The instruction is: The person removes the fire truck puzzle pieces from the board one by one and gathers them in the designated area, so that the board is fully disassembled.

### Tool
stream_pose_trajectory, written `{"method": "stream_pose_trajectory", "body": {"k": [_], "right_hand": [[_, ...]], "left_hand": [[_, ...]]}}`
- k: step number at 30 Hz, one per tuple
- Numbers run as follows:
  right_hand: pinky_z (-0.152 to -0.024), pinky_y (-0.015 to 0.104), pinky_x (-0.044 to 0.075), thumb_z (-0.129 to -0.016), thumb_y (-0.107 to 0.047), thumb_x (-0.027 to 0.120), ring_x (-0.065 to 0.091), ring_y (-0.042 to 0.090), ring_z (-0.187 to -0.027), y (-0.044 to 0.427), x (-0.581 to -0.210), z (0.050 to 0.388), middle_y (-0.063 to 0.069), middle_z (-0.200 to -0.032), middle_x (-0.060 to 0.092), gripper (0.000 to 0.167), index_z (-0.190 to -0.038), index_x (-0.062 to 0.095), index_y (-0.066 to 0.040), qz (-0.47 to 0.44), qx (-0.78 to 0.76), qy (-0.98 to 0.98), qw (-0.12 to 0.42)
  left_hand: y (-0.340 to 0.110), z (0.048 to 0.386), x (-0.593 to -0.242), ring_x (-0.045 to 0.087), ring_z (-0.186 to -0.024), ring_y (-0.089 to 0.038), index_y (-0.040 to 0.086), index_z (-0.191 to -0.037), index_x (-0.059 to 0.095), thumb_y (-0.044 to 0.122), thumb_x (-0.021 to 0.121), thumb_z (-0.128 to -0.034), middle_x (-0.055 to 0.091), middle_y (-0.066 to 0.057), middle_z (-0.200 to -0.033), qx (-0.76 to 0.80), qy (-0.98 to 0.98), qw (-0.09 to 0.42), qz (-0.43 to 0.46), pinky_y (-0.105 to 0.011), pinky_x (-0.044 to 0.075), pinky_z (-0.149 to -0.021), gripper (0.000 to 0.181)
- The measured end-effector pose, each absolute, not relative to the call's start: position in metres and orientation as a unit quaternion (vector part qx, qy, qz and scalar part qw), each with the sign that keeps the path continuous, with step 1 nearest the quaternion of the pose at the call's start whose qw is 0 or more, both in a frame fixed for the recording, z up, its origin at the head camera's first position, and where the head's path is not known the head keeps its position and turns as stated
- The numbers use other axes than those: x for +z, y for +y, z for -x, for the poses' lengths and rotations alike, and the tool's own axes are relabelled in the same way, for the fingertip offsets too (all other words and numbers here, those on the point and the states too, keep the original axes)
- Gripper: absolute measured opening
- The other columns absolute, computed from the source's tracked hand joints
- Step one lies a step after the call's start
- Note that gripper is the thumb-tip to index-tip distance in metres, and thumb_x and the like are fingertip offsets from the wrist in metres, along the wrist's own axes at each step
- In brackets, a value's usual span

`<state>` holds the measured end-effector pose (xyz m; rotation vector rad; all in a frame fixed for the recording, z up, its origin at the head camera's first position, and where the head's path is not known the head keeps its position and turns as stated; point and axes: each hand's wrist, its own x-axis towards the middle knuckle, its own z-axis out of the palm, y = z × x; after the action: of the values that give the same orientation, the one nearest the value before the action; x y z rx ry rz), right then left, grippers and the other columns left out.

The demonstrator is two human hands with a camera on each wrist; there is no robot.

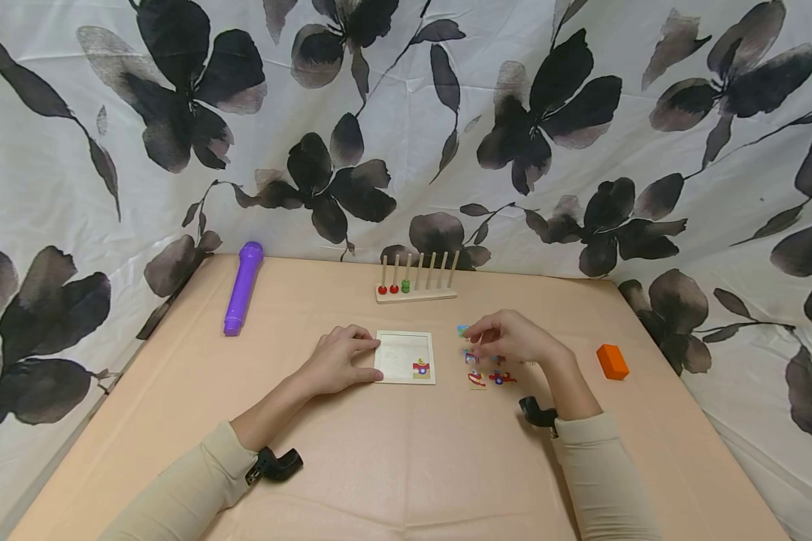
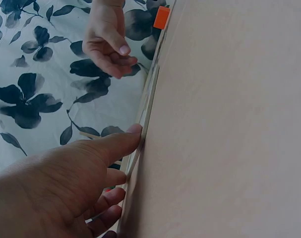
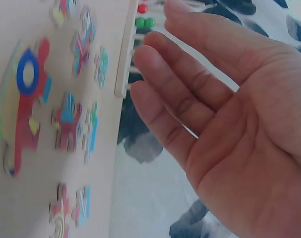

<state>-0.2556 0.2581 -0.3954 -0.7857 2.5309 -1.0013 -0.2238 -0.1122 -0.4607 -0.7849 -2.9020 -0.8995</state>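
A shallow puzzle tray (image 1: pixel 395 357) with a pale rim lies flat. One colourful jigsaw piece (image 1: pixel 421 369) sits in its lower right corner. My left hand (image 1: pixel 338 361) rests against the tray's left edge, thumb and fingertips touching the rim (image 2: pixel 151 99). To the right of the tray lie several loose jigsaw pieces (image 1: pixel 475 379), printed in red, blue and yellow. Over the far ones hovers my right hand (image 1: pixel 510 336). In the right wrist view its palm and loosely bent fingers (image 3: pixel 162 111) hold nothing, apart from the pieces (image 3: pixel 68 121).
Behind the tray stands a wooden peg rack (image 1: pixel 416 295) with red and green beads. A purple microphone-shaped tube (image 1: pixel 243 289) lies at the back left. An orange block (image 1: pixel 612 362) sits at the right. Floral cloth (image 1: pixel 433 113) hangs behind the table.
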Motion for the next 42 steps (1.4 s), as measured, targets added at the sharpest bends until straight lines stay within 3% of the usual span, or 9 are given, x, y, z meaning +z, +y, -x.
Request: {"method": "stream_pose_trajectory", "body": {"k": [7,20,33,42], "right_hand": [[-0.08,0.029,0.055,-0.09,-0.002,0.078,0.068,0.02,-0.094,0.237,-0.398,0.252,0.018,-0.115,0.074,0.032,-0.122,0.075,0.0,0.31,-0.33,0.884,0.113],[-0.085,0.035,0.056,-0.093,-0.007,0.077,0.068,0.023,-0.101,0.205,-0.404,0.246,0.01,-0.117,0.074,0.03,-0.122,0.076,-0.007,0.316,-0.302,0.895,0.088],[-0.088,0.044,0.059,-0.092,-0.008,0.078,0.07,0.026,-0.099,0.186,-0.409,0.245,0.011,-0.114,0.075,0.028,-0.12,0.076,-0.004,0.356,-0.299,0.881,0.087],[-0.08,0.028,0.054,-0.092,-0.011,0.079,0.064,0.01,-0.087,0.174,-0.415,0.246,0.006,-0.109,0.074,0.029,-0.121,0.077,-0.007,0.347,-0.262,0.895,0.102]], "left_hand": [[-0.111,0.224,-0.46,0.052,-0.121,-0.028,0.01,-0.135,0.071,0.045,0.085,-0.0835,0.062,-0.004,-0.131,-0.285,-0.925,0.001,0.25,-0.05,0.038,-0.098,0.064],[-0.112,0.225,-0.461,0.051,-0.122,-0.028,0.01,-0.136,0.071,0.045,0.086,-0.0833,0.062,-0.004,-0.131,-0.288,-0.925,-0.001,0.249,-0.05,0.037,-0.098,0.065],[-0.112,0.227,-0.463,0.052,-0.124,-0.029,0.011,-0.135,0.071,0.047,0.085,-0.0836,0.063,-0.002,-0.13,-0.285,-0.924,0.003,0.254,-0.052,0.037,-0.099,0.064],[-0.112,0.226,-0.462,0.051,-0.124,-0.029,0.011,-0.136,0.071,0.045,0.085,-0.0837,0.062,-0.002,-0.13,-0.289,-0.924,-0.003,0.25,-0.051,0.037,-0.1,0.064]]}}
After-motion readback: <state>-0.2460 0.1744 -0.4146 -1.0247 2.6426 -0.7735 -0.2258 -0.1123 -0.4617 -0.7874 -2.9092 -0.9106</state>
